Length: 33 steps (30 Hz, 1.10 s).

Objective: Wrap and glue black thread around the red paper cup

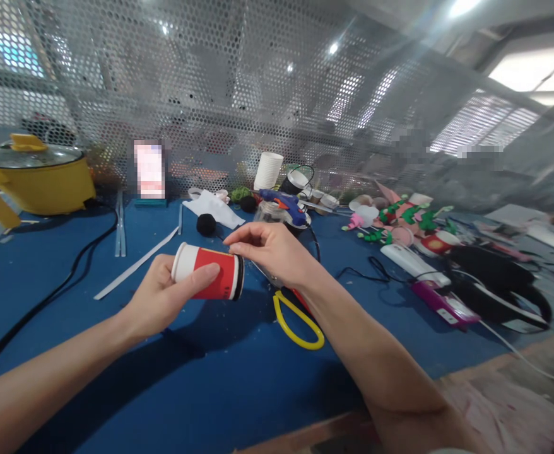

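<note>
My left hand (pixel 156 290) is wrapped round a paper cup (pixel 218 277) that lies on its side in the air, its thumb along the red band. Black yarn (pixel 239 277) is wound round the cup's right end. My right hand (pixel 270 249) is closed in a pinch at that end, on what appears to be the yarn's strand; the strand is barely visible between the fingertips. Just behind the cup, a black yarn ball (pixel 206 224) rests on the blue table (pixel 163 391). Scissors with yellow handles (pixel 300 328) lie beneath my right forearm.
A blue glue gun (pixel 284 205) and a stack of white cups (pixel 268 170) stand behind my right hand. To the left are a yellow electric pot (pixel 45 183), its black cord, white strips (pixel 137 263) and a phone (pixel 149 169). A purple power strip (pixel 445 304) and craft pieces sit right.
</note>
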Motion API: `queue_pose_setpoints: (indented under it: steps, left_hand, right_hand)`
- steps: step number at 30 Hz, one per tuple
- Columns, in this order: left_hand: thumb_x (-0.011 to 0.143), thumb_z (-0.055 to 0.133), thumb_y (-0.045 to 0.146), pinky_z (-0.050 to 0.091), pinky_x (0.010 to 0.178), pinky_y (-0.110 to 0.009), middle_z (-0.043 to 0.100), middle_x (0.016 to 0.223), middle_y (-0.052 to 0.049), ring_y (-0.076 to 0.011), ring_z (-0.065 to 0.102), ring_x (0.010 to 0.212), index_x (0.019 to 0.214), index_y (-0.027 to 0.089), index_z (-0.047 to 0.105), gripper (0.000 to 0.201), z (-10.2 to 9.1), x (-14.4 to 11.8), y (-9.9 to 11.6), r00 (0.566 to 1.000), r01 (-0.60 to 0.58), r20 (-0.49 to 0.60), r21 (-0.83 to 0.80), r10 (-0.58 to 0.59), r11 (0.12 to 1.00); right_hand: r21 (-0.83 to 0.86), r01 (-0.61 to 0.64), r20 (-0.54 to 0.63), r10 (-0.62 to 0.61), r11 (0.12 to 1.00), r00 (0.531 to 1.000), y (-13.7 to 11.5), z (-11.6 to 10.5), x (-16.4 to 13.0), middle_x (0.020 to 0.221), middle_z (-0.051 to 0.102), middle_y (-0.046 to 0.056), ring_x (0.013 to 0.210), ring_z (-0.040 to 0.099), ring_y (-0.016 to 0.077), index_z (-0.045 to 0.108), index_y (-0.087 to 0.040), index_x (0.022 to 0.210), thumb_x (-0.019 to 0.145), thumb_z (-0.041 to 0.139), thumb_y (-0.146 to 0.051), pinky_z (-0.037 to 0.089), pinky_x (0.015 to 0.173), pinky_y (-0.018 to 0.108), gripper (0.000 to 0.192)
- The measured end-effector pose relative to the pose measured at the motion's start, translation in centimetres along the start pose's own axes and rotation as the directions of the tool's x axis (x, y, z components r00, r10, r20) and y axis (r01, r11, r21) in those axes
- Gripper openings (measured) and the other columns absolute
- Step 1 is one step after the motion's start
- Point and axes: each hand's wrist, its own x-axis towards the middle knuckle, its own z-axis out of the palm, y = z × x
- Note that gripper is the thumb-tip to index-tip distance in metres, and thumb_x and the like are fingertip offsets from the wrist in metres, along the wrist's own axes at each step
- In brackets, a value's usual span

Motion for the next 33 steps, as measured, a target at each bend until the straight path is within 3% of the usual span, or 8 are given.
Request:
queue_pose_setpoints:
  steps: [10, 17, 19, 21, 23, 25, 30, 33]
  left_hand:
    - [0.065, 0.062, 0.026, 0.033, 0.038, -0.016, 0.054, 0.046, 0.003, -0.0058, 0.043, 0.040, 0.052, 0.016, 0.058, 0.016, 0.2, -0.1, 0.2, 0.999, 0.017, 0.032, -0.165, -0.012, 0.986]
    - [0.066, 0.060, 0.027, 0.032, 0.036, -0.017, 0.053, 0.045, 0.003, -0.0064, 0.042, 0.040, 0.055, 0.016, 0.060, 0.015, 0.1, 0.0, 0.2, 1.000, -0.020, 0.014, -0.070, 0.021, 0.997]
    - [0.066, 0.059, 0.027, 0.031, 0.035, -0.016, 0.053, 0.046, 0.003, -0.0057, 0.041, 0.039, 0.056, 0.015, 0.059, 0.016, 0.1, -0.1, 0.2, 0.999, -0.050, 0.014, -0.055, 0.051, 0.997]
    - [0.066, 0.059, 0.027, 0.031, 0.035, -0.016, 0.053, 0.045, 0.003, -0.0053, 0.041, 0.038, 0.051, 0.015, 0.055, 0.020, 0.1, -0.1, 0.2, 0.996, -0.082, 0.018, -0.035, 0.083, 0.996]
    - [0.066, 0.059, 0.028, 0.033, 0.035, -0.016, 0.054, 0.046, 0.002, -0.0058, 0.042, 0.038, 0.047, 0.015, 0.050, 0.024, 0.1, -0.1, 0.2, 0.992, -0.120, 0.027, -0.003, 0.120, 0.993]
    - [0.068, 0.057, 0.028, 0.036, 0.037, -0.016, 0.057, 0.049, 0.001, -0.0070, 0.046, 0.041, 0.049, 0.015, 0.051, 0.024, 0.1, 0.0, 0.3, 0.986, -0.165, 0.031, 0.026, 0.164, 0.986]
    - [0.073, 0.053, 0.025, 0.041, 0.045, -0.016, 0.064, 0.064, -0.001, -0.0101, 0.054, 0.052, 0.069, 0.015, 0.061, 0.013, 0.0, 0.0, 0.0, 0.947, -0.321, 0.059, 0.179, 0.315, 0.930]
    - [0.073, 0.052, 0.020, 0.044, 0.055, -0.018, 0.066, 0.072, -0.001, -0.0118, 0.057, 0.060, 0.078, 0.016, 0.063, 0.013, -0.2, 0.1, -0.5, 0.888, -0.459, 0.171, 0.310, 0.427, 0.832]
  right_hand:
    - [0.075, -0.037, 0.037, 0.034, 0.996, 0.999, 0.1, 0.1, 0.1, 0.070, 0.063, 0.000, 0.067, 0.058, 0.0089, 0.062, -0.015, 0.077, 0.069, 0.058, -0.016, 0.045, 0.067, 0.023, 0.009]
    - [0.068, -0.077, 0.071, 0.072, 0.995, 0.995, 0.4, 0.1, 0.3, 0.071, 0.063, 0.000, 0.067, 0.058, 0.0094, 0.061, -0.015, 0.080, 0.071, 0.055, -0.016, 0.044, 0.066, 0.024, 0.010]
    - [0.005, -0.078, 0.067, 0.078, 0.997, 0.995, 0.8, 0.3, 0.5, 0.073, 0.063, 0.001, 0.067, 0.057, 0.0101, 0.061, -0.014, 0.083, 0.074, 0.052, -0.016, 0.044, 0.065, 0.024, 0.013]
    - [-0.157, -0.045, -0.012, 0.044, 0.987, 0.999, 1.0, 0.2, 0.8, 0.077, 0.063, 0.003, 0.070, 0.056, 0.0117, 0.061, -0.014, 0.084, 0.075, 0.049, -0.017, 0.042, 0.066, 0.026, 0.015]
    - [-0.359, -0.024, -0.124, -0.022, 0.933, 0.992, 1.0, -0.1, 0.9, 0.074, 0.061, 0.004, 0.068, 0.054, 0.0131, 0.060, -0.014, 0.079, 0.077, 0.048, -0.020, 0.040, 0.065, 0.027, 0.014]
    - [-0.424, -0.034, -0.169, -0.042, 0.905, 0.985, 0.6, -0.6, 0.7, 0.066, 0.057, 0.003, 0.062, 0.050, 0.0124, 0.058, -0.013, 0.071, 0.078, 0.047, -0.026, 0.038, 0.061, 0.027, 0.019]
    - [0.022, -0.167, 0.101, 0.164, 0.986, 0.981, -0.4, -0.7, -1.1, 0.058, 0.051, -0.001, 0.052, 0.044, 0.0074, 0.052, -0.014, 0.064, 0.082, 0.038, -0.041, 0.035, 0.050, 0.021, 0.036]
    - [0.225, -0.194, 0.129, 0.168, 0.955, 0.977, 0.2, 0.1, -2.2, 0.058, 0.050, -0.003, 0.051, 0.043, 0.0063, 0.050, -0.015, 0.066, 0.080, 0.043, -0.043, 0.034, 0.049, 0.020, 0.031]
